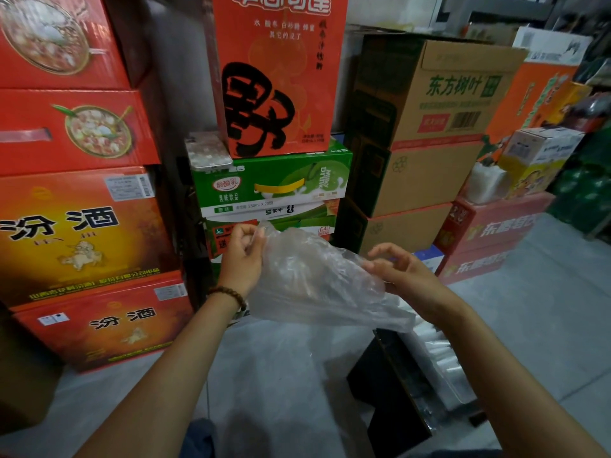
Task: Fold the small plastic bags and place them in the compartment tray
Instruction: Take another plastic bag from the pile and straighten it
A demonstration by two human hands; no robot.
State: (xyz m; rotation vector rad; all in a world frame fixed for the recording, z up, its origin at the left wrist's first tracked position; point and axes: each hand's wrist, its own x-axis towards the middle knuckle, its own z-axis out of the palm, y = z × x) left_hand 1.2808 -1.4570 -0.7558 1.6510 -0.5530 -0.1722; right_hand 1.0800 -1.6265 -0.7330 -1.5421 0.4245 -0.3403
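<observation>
A crumpled clear plastic bag [317,279] hangs in the air between my hands, above the floor. My left hand [243,251] pinches its upper left corner with curled fingers. My right hand [401,271] holds the bag's right edge, its fingers loosely curled over the plastic. Below my right forearm stands a dark compartment tray [393,385] with a stack of clear plastic bags [439,365] lying along its right side. More clear plastic sheet [284,355] lies on the floor under the held bag.
Stacked red cartons [79,226] rise at the left, green and red drink boxes [271,180] straight ahead, and brown cardboard boxes [426,127] at the right. A phone [208,150] lies on the green box. Grey floor [542,309] stretches to the right.
</observation>
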